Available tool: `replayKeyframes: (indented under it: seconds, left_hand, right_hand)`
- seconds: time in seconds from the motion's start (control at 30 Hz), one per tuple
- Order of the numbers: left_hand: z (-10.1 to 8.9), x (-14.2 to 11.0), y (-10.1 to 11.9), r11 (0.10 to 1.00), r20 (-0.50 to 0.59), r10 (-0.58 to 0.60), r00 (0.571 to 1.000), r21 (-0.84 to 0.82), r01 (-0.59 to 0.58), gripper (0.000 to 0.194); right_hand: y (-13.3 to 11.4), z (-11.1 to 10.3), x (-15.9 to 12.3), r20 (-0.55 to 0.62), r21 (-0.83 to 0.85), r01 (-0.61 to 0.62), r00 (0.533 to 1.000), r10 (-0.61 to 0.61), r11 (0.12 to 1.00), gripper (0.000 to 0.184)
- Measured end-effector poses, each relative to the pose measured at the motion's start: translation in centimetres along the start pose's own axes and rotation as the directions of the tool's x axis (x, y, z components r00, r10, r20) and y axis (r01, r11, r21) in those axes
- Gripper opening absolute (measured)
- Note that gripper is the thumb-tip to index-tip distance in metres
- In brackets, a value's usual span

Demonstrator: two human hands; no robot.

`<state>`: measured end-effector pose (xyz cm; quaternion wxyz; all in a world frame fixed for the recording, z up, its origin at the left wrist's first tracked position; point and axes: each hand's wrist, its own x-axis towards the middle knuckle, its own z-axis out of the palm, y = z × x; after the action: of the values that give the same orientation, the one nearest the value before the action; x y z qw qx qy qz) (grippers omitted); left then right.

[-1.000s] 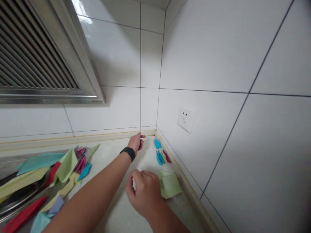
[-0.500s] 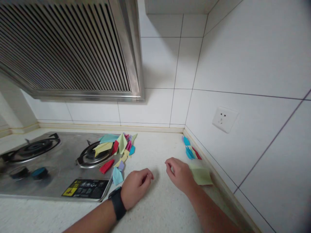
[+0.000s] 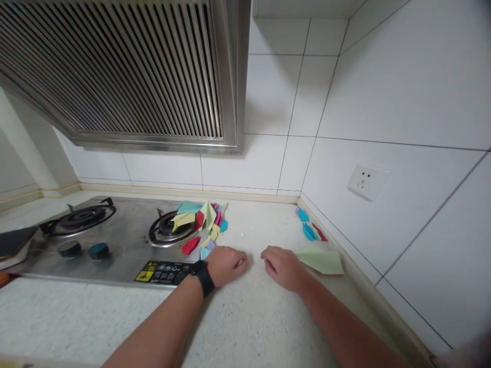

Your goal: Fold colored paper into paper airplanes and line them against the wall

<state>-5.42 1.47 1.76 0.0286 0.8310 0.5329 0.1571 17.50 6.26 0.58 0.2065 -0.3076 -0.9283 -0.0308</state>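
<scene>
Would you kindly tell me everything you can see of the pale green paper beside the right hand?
The pale green paper looks thin and matte, with a fairly straight right edge. It appears to lie nearly flat on the speckled, pale counter, just short of the edging along the right wall. The right hand partly covers its left end; whether they touch, I cannot tell.

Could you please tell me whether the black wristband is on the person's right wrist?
No, the black wristband sits just behind the left hand, while the wrist behind the right hand is bare.
</scene>
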Motion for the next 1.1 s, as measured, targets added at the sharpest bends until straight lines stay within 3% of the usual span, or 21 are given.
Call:
replayKeyframes:
  seconds: [0.17,0.23,0.33,0.43,0.6,1.1]
  left_hand:
    - [-1.8,0.1,-1.9,0.978,-0.066,-0.204,0.977,-0.055,0.201,0.037]
    - [-2.8,0.0,-3.3,0.938,-0.161,-0.346,0.924,-0.038,0.344,0.038]
    - [-3.9,-0.4,-5.6,0.867,-0.221,-0.490,0.843,-0.029,0.497,0.038]
    - [-4.4,-0.9,-7.5,0.825,-0.230,-0.553,0.801,-0.014,0.566,0.035]
    - [-4.2,-1.1,-8.9,0.821,-0.207,-0.558,0.804,0.004,0.571,0.031]
    - [-2.9,-1.0,-10.2,0.846,-0.079,-0.529,0.845,0.020,0.532,0.028]
  right_hand:
    - [0.0,0.1,-0.6,0.006,-0.051,-0.027,1.000,0.028,0.998,0.020]
    - [-0.1,0.2,-0.8,0.010,-0.070,-0.034,0.999,0.035,0.997,0.019]
    - [0.0,0.3,-0.9,0.001,-0.085,-0.068,0.998,0.068,0.994,0.019]
    - [0.3,0.5,-0.7,-0.004,-0.088,-0.111,0.994,0.111,0.990,0.017]
    - [0.8,0.8,-0.5,0.034,-0.069,-0.103,0.994,0.105,0.992,0.015]
    - [1.4,1.2,-0.5,0.036,-0.045,-0.088,0.995,0.090,0.995,0.014]
